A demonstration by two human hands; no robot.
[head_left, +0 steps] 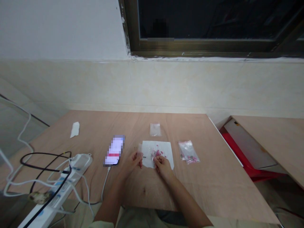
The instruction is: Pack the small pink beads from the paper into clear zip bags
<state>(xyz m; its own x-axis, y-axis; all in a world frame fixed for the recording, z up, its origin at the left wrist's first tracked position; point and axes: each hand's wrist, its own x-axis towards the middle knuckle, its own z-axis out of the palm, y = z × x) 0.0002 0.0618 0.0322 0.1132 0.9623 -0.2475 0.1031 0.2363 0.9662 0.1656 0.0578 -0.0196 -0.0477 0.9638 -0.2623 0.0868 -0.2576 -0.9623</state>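
Observation:
My left hand (132,161) and my right hand (162,166) sit close together at the near edge of a white paper sheet (148,150) on a pale wooden tabletop (190,180). Small pink beads (158,154) lie in a loose cluster on the paper. My left fingers pinch a small clear plastic bag (140,148). My right fingers pinch clear film (154,155) at the cluster's edge, possibly the same bag. A clear zip bag with pink beads (189,152) lies to the right, and a nearly empty clear bag (155,129) lies beyond the paper.
A phone with a blurred screen (114,150) lies left of my hands, its white cable trailing to the near edge. A white power strip (71,177) and tangled cables fill the left. A folded white tissue (74,129) lies further back. A wall and dark window stand behind; a red-framed board sits right.

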